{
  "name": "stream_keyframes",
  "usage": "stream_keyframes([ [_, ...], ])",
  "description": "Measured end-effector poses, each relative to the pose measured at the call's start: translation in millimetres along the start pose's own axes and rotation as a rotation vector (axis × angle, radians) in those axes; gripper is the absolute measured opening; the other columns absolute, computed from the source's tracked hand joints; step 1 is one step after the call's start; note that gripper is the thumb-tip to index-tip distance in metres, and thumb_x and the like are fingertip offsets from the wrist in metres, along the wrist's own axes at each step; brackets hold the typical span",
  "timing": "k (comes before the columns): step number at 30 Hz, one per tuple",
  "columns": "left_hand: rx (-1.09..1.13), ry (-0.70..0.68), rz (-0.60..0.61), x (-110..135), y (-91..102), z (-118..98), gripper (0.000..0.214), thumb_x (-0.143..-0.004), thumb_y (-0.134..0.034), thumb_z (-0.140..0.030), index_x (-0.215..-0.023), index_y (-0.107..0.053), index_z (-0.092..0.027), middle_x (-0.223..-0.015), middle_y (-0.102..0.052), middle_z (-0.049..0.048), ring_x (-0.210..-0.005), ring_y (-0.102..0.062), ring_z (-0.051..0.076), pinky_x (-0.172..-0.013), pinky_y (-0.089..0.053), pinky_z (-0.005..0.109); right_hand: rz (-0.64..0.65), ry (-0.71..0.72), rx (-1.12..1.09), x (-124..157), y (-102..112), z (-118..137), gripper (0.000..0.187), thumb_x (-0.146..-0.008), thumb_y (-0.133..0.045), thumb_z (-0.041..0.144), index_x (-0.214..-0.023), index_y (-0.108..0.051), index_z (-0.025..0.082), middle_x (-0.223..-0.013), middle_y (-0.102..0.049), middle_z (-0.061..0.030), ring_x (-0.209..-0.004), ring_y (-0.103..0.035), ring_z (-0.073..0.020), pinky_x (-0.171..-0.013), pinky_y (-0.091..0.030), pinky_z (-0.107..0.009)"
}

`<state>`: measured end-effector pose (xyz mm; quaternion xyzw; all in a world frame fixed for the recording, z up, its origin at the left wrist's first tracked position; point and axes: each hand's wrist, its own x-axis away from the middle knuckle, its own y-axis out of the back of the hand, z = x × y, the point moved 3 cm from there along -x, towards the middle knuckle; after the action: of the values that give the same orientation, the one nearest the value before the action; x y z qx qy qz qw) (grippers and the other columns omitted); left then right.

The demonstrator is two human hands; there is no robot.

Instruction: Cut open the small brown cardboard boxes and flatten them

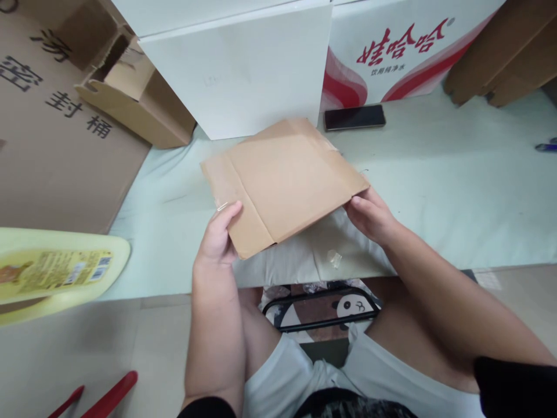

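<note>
Between my two hands is a flattened brown cardboard box (291, 174), tilted above the pale green cloth. My left hand (217, 235) grips its near left corner, thumb on top and the other fingers underneath. At the right corner, my right hand (369, 212) holds the edge, its fingers partly hidden beneath the board. A crease runs across the cardboard near its left end, and shiny clear tape shows along that side. On the cloth below the near edge lies a small crumpled scrap (335, 259).
White boxes (243, 75) stand along the back, one with red print (400, 58). A black phone (355, 117) lies before them. Cardboard boxes (143, 104) fill the left, and folded cardboard (500, 52) stands far right. A yellow-green bottle (65, 267) juts in at left, near the cloth's edge (165, 284).
</note>
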<state>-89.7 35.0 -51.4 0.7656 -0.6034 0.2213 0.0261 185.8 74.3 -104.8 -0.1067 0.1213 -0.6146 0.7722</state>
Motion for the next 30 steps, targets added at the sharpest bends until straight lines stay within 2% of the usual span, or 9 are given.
stream_keyframes([
  [2, -0.001, 0.008, -0.021, -1.3, 0.4, 0.1, 0.040, -0.070, -0.073, -0.041, -0.101, -0.072, -0.016, -0.095, -0.078, 0.0126, -0.122, -0.068, 0.039, -0.100, -0.062, 0.050, 0.042, -0.023, 0.009, 1.5, -4.2, 0.7, 0.059, -0.074, -0.080, 0.063, -0.117, -0.058, 0.030, -0.141, -0.059, -0.0045, -0.142, -0.049, -0.0266, -0.123, -0.039, -0.043],
  [5, -0.003, -0.010, -0.055, -3.8, 1.2, -0.4, 0.037, -0.070, -0.072, -0.039, -0.098, -0.074, -0.016, -0.092, -0.078, 0.0113, -0.121, -0.069, 0.039, -0.100, -0.062, 0.049, 0.085, -0.052, 0.068, 3.2, -5.7, -2.3, 0.070, -0.077, -0.074, 0.068, -0.133, -0.054, 0.031, -0.153, -0.052, -0.0054, -0.152, -0.039, -0.0278, -0.130, -0.031, -0.047],
  [9, 0.007, -0.046, -0.088, -6.3, 0.9, 0.5, 0.039, -0.064, -0.076, -0.040, -0.095, -0.074, -0.016, -0.095, -0.079, 0.0100, -0.119, -0.070, 0.037, -0.099, -0.062, 0.046, 0.122, -0.065, 0.149, 3.1, -2.0, -9.1, 0.073, -0.086, -0.063, 0.071, -0.146, -0.045, 0.034, -0.161, -0.044, -0.0034, -0.153, -0.037, -0.0253, -0.132, -0.029, -0.048],
  [13, -0.027, -0.066, -0.089, -9.3, -2.0, 4.9, 0.042, -0.064, -0.079, -0.041, -0.098, -0.072, -0.017, -0.105, -0.079, 0.0101, -0.117, -0.071, 0.035, -0.100, -0.061, 0.044, -0.001, -0.004, 0.302, -0.1, 5.3, -5.9, 0.078, -0.086, -0.062, 0.074, -0.149, -0.040, 0.032, -0.157, -0.046, -0.0078, -0.150, -0.041, -0.0286, -0.127, -0.035, -0.052],
  [18, -0.065, -0.094, -0.069, -12.6, -4.0, 8.4, 0.042, -0.065, -0.078, -0.041, -0.099, -0.071, -0.018, -0.112, -0.078, 0.0095, -0.115, -0.071, 0.033, -0.099, -0.060, 0.043, -0.156, 0.066, 0.604, 1.5, 10.3, 6.0, 0.076, -0.082, -0.060, 0.082, -0.130, -0.051, 0.023, -0.125, -0.063, -0.0145, -0.121, -0.060, -0.0325, -0.106, -0.051, -0.052],
  [21, -0.067, -0.094, -0.079, -14.5, -2.4, 8.8, 0.042, -0.064, -0.077, -0.041, -0.099, -0.071, -0.018, -0.109, -0.078, 0.0094, -0.114, -0.071, 0.033, -0.097, -0.060, 0.042, -0.238, 0.100, 0.689, 4.7, 11.6, 12.7, 0.074, -0.081, -0.062, 0.082, -0.123, -0.054, 0.022, -0.105, -0.066, -0.0107, -0.102, -0.064, -0.0283, -0.094, -0.054, -0.048],
  [24, -0.052, -0.139, -0.112, -16.1, -0.7, 6.8, 0.038, -0.062, -0.076, -0.039, -0.093, -0.070, -0.018, -0.100, -0.078, 0.0081, -0.109, -0.072, 0.032, -0.092, -0.061, 0.040, -0.336, 0.063, 0.696, 5.5, 15.8, 18.5, 0.067, -0.081, -0.068, 0.075, -0.120, -0.056, 0.023, -0.082, -0.062, -0.0022, -0.076, -0.060, -0.0207, -0.077, -0.052, -0.040],
  [27, -0.039, -0.182, -0.150, -15.8, -0.1, 3.7, 0.031, -0.060, -0.075, -0.036, -0.085, -0.071, -0.018, -0.090, -0.076, 0.0059, -0.102, -0.074, 0.031, -0.086, -0.063, 0.039, -0.239, -0.063, 0.614, 2.5, 18.6, 18.5, 0.049, -0.081, -0.069, 0.068, -0.096, -0.065, 0.021, -0.074, -0.061, -0.0010, -0.073, -0.059, -0.0187, -0.073, -0.049, -0.035],
  [30, -0.026, -0.191, -0.158, -12.7, -0.5, 1.4, 0.032, -0.057, -0.076, -0.034, -0.084, -0.073, -0.017, -0.084, -0.075, 0.0059, -0.099, -0.075, 0.031, -0.083, -0.064, 0.038, -0.084, -0.175, 0.350, -0.4, 17.7, 15.4, 0.048, -0.075, -0.072, 0.068, -0.083, -0.067, 0.021, -0.086, -0.070, -0.0041, -0.086, -0.066, -0.0224, -0.075, -0.050, -0.033],
])
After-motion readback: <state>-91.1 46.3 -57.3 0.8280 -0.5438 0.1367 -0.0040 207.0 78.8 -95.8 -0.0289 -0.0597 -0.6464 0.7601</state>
